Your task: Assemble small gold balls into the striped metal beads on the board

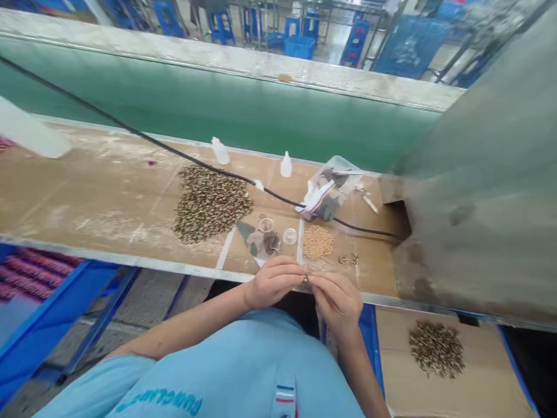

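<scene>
My left hand [275, 283] and my right hand [338, 297] meet at the table's front edge, fingers closed in a pinch. Between their fingertips is a small brownish piece [305, 279], too small to identify. Just beyond them lie a camouflage cloth [257, 239], a small round clear dish [266, 225] and another clear dish [289, 236]. A pile of small tan beads [317, 241] is spread beyond my right hand, with a few small brown-gold pieces [343, 259] to its right. Further left spreads a large heap of small dark and gold pieces [211, 203].
A black cable [191, 158] crosses the cardboard-covered table [117, 191]. Two white squeeze bottles [286, 165] stand along the green belt [261, 110]. A clear plastic tray [337, 165] with cloth sits behind. At right are a large grey panel [487, 191] and another heap [436, 348] on cardboard.
</scene>
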`<control>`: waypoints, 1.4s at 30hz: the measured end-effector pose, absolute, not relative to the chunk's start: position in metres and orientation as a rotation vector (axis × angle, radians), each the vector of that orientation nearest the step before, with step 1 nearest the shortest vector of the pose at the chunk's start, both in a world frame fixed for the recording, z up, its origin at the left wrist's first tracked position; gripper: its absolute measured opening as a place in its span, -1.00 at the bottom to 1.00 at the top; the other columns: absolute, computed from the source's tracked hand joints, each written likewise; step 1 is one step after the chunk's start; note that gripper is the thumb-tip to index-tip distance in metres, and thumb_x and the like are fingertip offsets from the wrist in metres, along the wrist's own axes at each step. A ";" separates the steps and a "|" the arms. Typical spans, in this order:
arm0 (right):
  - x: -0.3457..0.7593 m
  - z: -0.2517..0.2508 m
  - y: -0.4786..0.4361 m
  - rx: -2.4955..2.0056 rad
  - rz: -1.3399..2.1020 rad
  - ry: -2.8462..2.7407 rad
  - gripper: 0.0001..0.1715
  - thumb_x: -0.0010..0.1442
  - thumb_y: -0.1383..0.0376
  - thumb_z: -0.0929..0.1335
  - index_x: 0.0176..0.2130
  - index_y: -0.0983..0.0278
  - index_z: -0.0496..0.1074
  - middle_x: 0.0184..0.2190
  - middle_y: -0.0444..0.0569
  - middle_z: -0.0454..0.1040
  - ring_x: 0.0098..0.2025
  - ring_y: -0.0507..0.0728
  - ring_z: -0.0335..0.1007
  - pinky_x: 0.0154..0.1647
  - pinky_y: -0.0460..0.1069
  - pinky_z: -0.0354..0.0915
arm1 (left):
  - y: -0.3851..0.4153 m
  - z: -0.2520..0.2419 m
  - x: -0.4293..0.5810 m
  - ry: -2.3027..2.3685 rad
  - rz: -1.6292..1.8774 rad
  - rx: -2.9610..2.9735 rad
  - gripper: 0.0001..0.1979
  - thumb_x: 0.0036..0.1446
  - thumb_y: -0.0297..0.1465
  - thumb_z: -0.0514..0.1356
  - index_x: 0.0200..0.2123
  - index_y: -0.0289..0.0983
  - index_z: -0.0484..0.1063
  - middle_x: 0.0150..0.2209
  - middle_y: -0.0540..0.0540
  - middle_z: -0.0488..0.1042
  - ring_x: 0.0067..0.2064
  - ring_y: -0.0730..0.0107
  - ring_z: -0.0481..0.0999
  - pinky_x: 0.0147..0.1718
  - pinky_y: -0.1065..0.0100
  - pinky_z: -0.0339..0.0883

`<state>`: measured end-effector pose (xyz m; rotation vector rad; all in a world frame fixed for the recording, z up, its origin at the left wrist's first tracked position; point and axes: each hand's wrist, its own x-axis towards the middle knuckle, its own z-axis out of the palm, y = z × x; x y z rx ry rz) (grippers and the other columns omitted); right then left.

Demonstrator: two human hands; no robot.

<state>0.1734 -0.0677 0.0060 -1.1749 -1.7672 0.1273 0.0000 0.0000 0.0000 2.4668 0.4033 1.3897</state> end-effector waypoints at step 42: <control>0.206 -0.022 -0.044 -1.840 0.204 -1.694 -0.69 0.23 0.11 0.25 -0.36 0.23 0.46 -0.49 -0.11 0.44 -0.50 0.01 0.31 -0.44 -0.08 0.23 | -0.007 -0.030 -0.011 0.784 1.186 2.235 -0.87 0.18 -0.56 0.06 -0.25 -0.31 0.37 -0.34 -0.10 0.54 -0.29 0.46 0.51 -0.26 0.44 0.42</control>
